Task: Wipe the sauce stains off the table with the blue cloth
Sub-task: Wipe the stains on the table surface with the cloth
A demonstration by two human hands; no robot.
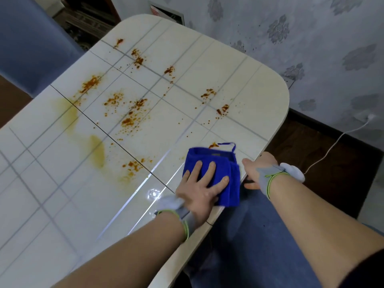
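The folded blue cloth [204, 155] lies at the near right edge of the white tiled table [187, 59]. My left hand [201, 188] presses flat on it, fingers spread and straight. My right hand [259, 170] grips the table edge just right of the cloth, thumb on top and fingers underneath. Orange-red sauce stains [133, 117] are scattered over the middle and far part of the table. One small stain [213, 145] sits right at the cloth's far edge. A yellowish smear [97, 150] runs across the left side.
A blue chair [31, 42] stands beyond the table's far left side. A wallpapered wall [311, 38] runs close along the right. A white cable [332, 146] trails over the dark floor. My legs in jeans [249, 235] are against the near edge.
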